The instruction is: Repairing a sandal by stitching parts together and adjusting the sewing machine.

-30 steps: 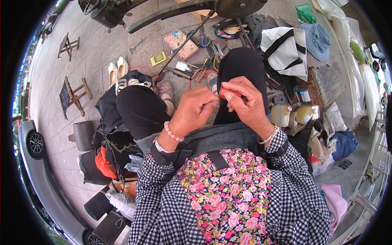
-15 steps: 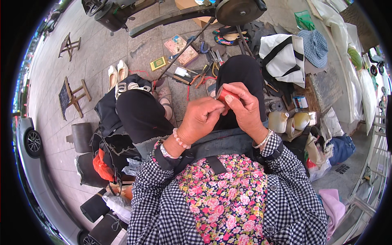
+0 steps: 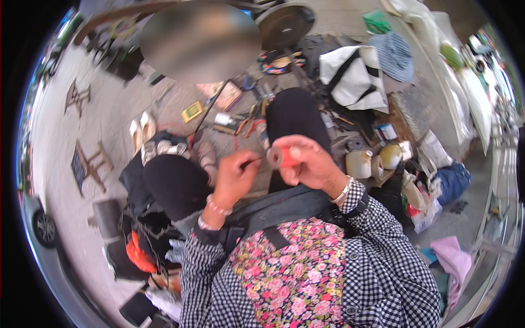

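Over my lap, my right hand (image 3: 317, 167) grips a red spool of thread (image 3: 285, 157), its round end turned toward the left. My left hand (image 3: 235, 177) is a short way to the left of the spool, not touching it. Its fingers are pinched together, and whatever they may hold is too fine and smeared to make out. Below both hands lies a dark apron (image 3: 268, 205) across my lap, between my black-clad knees.
Pliers (image 3: 244, 126), a white bottle (image 3: 223, 118) and a yellow box (image 3: 192, 111) lie on the ground ahead. White shoes (image 3: 143, 131) and a folding stool (image 3: 90, 164) stand left. Plastic jugs (image 3: 358, 164) and a white bag (image 3: 353, 76) are right. A blurred oval hides the upper part.
My hands have come apart; the left has moved left, away from the spool. The spool's round end now shows more. The whole view has shifted, and a blurred oval now covers the top.
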`<state>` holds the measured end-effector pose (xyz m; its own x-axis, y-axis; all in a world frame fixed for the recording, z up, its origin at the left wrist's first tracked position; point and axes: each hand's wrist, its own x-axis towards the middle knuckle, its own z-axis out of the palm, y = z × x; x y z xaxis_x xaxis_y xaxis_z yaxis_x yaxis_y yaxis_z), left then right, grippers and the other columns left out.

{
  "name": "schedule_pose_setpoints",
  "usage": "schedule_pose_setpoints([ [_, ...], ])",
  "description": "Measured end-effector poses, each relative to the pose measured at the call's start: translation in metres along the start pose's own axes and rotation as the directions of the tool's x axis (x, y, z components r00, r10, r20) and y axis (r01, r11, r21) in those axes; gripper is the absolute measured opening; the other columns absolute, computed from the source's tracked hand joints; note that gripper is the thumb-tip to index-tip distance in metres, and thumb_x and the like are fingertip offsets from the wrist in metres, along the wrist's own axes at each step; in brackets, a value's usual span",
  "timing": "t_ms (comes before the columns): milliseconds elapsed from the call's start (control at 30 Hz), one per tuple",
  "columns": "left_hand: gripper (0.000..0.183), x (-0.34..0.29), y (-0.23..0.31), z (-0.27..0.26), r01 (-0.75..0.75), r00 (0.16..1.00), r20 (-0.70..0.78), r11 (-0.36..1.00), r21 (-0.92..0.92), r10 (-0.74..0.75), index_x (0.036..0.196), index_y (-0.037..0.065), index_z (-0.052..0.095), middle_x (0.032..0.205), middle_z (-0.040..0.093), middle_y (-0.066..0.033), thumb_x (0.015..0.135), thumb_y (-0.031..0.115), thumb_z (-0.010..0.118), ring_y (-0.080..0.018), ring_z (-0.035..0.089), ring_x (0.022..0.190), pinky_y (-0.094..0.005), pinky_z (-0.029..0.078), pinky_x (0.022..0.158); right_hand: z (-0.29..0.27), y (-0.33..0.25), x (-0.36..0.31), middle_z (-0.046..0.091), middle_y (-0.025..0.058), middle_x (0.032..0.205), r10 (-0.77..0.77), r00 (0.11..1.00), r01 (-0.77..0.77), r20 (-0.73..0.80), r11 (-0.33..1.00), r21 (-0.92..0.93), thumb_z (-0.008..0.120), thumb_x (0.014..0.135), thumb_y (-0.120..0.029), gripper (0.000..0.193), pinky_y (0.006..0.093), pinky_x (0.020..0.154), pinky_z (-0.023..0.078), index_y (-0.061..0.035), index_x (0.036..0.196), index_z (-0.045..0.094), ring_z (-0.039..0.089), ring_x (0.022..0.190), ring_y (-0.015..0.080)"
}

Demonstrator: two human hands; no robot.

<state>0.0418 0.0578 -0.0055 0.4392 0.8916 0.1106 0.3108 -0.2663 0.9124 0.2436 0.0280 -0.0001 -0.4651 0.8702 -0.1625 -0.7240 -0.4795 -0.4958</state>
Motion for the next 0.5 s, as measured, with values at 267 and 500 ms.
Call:
schedule_pose_setpoints([
  [267, 0.025, -0.007, -0.003, -0.028, 0.281, 0.959, -0.006, 0.957, -0.075, -0.282, 0.101, -0.003, 0.056, 0.079, 0.059, -0.0021, 0.076, -0.003, 0.056, -0.0083, 0.055, 0.071, -0.0205, 0.045, 0.063, -0.047, -0.058, -0.082, 0.057, 0.0138, 0.097, -0.387, 0.915, 0.374, -0.118, 0.92, -0.113, 0.061, 0.077, -0.015, 0.046, 0.0272, 0.048, 0.043, -0.001, 0.119, 0.046, 0.054, 0.061, 0.0161],
  [500, 0.019, 0.009, 0.013, -0.089, 0.382, 0.92, -0.085, 0.924, -0.024, -0.383, 0.097, -0.002, 0.058, 0.076, 0.059, -0.0031, 0.079, 0.0, 0.053, -0.0079, 0.055, 0.066, -0.0192, 0.043, 0.058, -0.137, -0.091, -0.117, 0.058, 0.0085, 0.097, -0.537, 0.641, 0.496, -0.549, 0.835, -0.238, 0.054, 0.082, -0.007, 0.033, 0.0293, 0.062, 0.049, -0.0069, 0.114, 0.048, 0.057, 0.071, 0.0168],
])
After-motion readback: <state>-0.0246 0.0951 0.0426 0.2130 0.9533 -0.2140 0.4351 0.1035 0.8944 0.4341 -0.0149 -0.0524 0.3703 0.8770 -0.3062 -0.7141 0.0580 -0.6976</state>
